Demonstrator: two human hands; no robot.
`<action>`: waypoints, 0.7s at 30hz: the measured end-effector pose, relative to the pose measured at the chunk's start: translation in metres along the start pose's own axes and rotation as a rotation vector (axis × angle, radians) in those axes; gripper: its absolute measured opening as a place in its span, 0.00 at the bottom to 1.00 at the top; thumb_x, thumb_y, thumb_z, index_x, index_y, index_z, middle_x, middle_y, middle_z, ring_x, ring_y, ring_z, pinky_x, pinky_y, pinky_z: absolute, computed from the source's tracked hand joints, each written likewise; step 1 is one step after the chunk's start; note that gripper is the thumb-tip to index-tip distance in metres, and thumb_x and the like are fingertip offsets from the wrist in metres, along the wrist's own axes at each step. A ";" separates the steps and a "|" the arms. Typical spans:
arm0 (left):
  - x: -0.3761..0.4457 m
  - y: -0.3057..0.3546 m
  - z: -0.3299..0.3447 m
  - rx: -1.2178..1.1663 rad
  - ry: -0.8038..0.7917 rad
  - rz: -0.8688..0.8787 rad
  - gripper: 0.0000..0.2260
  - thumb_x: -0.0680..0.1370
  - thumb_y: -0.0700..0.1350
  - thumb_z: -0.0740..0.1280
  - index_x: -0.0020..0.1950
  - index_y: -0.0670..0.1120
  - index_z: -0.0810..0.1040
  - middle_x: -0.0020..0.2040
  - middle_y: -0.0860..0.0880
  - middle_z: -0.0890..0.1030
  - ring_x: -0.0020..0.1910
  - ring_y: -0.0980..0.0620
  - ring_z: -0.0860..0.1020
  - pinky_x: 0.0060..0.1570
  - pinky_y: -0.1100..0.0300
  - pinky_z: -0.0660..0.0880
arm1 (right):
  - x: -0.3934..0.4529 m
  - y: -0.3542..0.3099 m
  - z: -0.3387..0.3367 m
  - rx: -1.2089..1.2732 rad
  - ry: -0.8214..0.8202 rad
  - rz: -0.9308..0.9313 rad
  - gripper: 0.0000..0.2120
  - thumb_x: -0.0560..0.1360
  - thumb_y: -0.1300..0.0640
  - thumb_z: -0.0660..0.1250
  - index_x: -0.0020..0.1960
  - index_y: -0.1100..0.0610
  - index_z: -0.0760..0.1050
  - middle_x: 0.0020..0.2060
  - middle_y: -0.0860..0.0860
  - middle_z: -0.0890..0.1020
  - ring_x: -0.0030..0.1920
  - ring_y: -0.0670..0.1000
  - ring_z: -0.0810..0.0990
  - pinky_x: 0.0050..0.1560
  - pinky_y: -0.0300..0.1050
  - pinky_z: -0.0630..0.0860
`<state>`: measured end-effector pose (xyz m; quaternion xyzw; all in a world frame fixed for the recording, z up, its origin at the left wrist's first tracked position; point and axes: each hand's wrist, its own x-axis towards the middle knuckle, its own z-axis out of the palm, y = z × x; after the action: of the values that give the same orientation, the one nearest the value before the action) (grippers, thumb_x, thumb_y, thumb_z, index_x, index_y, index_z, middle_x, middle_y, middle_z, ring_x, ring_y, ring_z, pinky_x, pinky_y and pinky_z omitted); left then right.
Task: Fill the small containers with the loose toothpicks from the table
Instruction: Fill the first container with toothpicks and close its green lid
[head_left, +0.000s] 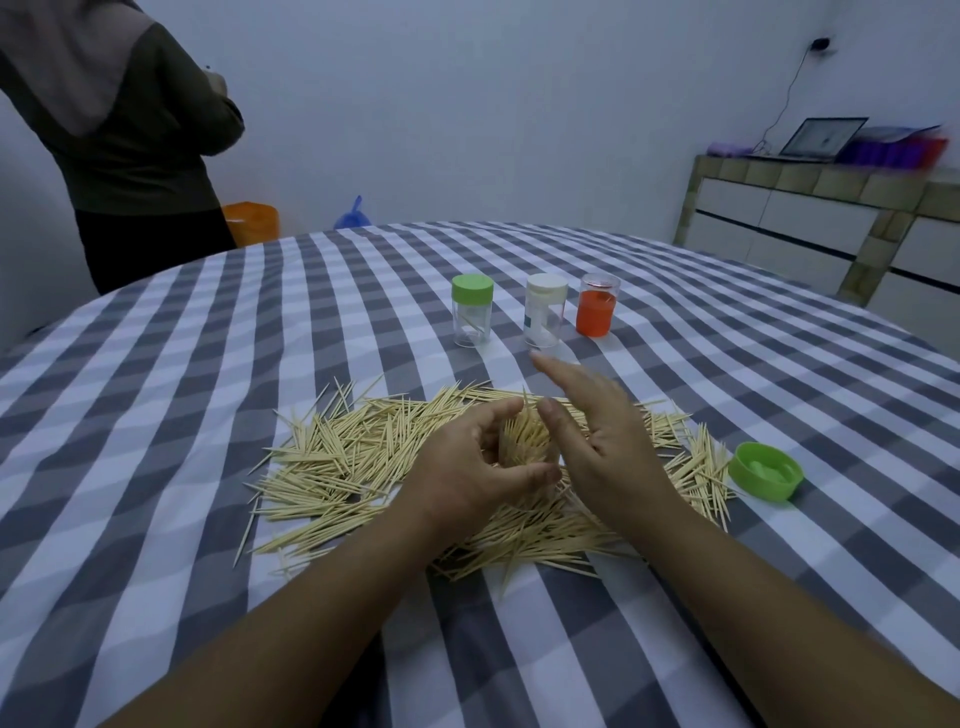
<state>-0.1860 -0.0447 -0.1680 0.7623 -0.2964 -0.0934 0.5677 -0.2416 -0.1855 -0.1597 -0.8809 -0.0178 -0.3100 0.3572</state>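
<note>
Grey-white checked tablecloth (156, 415). Left hand (467, 467) curled round upright bundle of pale wooden toothpicks (524, 436), probably inside hidden container. Right hand (608, 431) flat-fingered, steadying alongside. Loose green plastic lid (766, 470) right of hands. Risk: loose grip, bundle splays, spills.

Both forearms are extended forward. The left hand (470, 467) is curled, thumb and fingers cupped around a bundle. The right hand (605, 431) is held open, fingers straight

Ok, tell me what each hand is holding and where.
The left hand curls around the side of a container packed with toothpicks. The right hand is open and holds nothing.
</note>
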 end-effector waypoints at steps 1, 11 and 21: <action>0.000 0.000 0.001 -0.008 0.007 0.002 0.42 0.58 0.60 0.78 0.69 0.48 0.71 0.60 0.51 0.80 0.55 0.53 0.81 0.57 0.51 0.78 | 0.001 0.000 0.001 -0.094 -0.018 -0.037 0.18 0.77 0.42 0.52 0.67 0.33 0.64 0.64 0.40 0.72 0.67 0.42 0.65 0.64 0.47 0.58; 0.000 -0.001 -0.001 -0.001 0.016 -0.014 0.34 0.65 0.43 0.79 0.68 0.48 0.72 0.51 0.52 0.82 0.49 0.58 0.82 0.53 0.58 0.79 | 0.001 0.004 -0.009 -0.098 -0.038 0.057 0.22 0.76 0.41 0.51 0.51 0.48 0.82 0.54 0.37 0.76 0.62 0.42 0.69 0.63 0.48 0.60; 0.002 -0.001 -0.010 -0.067 0.037 -0.054 0.40 0.57 0.50 0.77 0.69 0.47 0.72 0.56 0.47 0.81 0.52 0.53 0.82 0.51 0.58 0.80 | 0.006 0.017 -0.039 -0.168 -0.536 0.364 0.18 0.78 0.57 0.64 0.68 0.51 0.72 0.64 0.47 0.76 0.61 0.45 0.74 0.60 0.40 0.69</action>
<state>-0.1792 -0.0379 -0.1652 0.7521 -0.2620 -0.1044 0.5956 -0.2531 -0.2242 -0.1459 -0.9462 0.0723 0.0012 0.3155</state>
